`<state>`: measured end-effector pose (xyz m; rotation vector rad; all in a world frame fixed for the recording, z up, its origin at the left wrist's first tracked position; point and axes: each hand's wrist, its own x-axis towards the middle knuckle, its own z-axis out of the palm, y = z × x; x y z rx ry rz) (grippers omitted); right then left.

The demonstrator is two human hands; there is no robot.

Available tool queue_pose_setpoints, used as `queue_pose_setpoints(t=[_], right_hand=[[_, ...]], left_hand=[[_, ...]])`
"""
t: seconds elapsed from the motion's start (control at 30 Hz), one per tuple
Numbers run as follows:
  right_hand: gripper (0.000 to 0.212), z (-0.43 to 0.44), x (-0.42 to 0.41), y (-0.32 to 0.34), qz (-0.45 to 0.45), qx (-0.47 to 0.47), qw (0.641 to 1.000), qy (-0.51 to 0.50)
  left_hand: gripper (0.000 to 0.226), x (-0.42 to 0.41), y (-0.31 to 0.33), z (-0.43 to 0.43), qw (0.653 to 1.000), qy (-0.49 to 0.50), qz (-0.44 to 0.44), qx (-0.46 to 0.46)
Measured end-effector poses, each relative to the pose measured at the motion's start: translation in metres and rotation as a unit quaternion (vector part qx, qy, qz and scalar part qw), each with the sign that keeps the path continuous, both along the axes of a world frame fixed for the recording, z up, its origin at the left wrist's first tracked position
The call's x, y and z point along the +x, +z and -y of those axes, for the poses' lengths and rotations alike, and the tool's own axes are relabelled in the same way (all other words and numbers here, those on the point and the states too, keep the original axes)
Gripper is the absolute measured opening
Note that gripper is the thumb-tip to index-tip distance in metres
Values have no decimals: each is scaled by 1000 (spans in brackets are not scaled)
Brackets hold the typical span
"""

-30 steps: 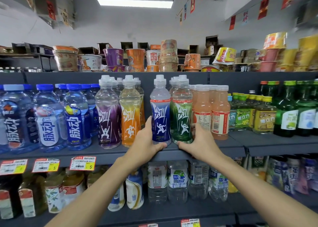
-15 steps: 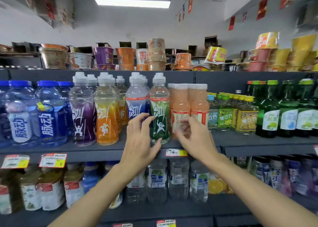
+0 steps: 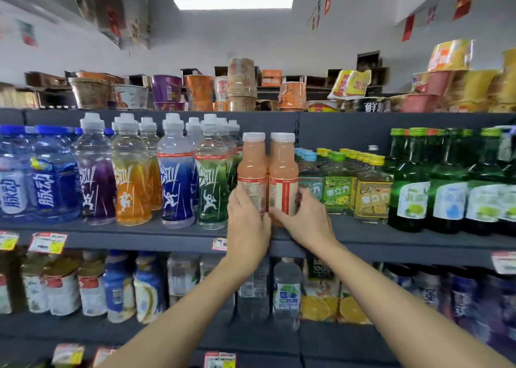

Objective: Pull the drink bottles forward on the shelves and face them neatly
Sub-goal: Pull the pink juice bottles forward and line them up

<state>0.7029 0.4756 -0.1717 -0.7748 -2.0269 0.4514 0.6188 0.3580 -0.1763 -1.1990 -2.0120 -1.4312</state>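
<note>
My left hand [image 3: 248, 222] closes its grip round the label of the left pale-pink plastic juice bottle [image 3: 252, 169], white-capped; my right hand [image 3: 308, 219] grips the right pale-pink bottle [image 3: 283, 172] likewise; both stand upright, long axis vertical, caps up, touching side by side on the dark grey middle shelf [image 3: 139, 233], between the green sports-drink bottle [image 3: 212, 189] and the small square bottles [image 3: 337, 197]; bases hidden behind my hands; the right bottle's red label stripe faces me.
</note>
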Motion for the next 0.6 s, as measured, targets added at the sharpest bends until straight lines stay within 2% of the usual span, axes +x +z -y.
queue_pose_setpoints(t=[0.13, 0.3, 0.47, 0.6], right_hand=[[69, 0, 1, 1, 1, -10, 1000, 8], [74, -1, 11, 4, -13, -32, 999, 14], [88, -12, 41, 4, -17, -36, 999, -16], [94, -20, 69, 7, 21, -1, 998, -57]], left_hand=[[77, 0, 6, -8, 997, 23, 66, 14], [72, -1, 7, -19, 999, 22, 41, -1], [79, 3, 9, -26, 996, -65, 57, -13], [81, 10, 13, -31, 983, -161, 77, -42]])
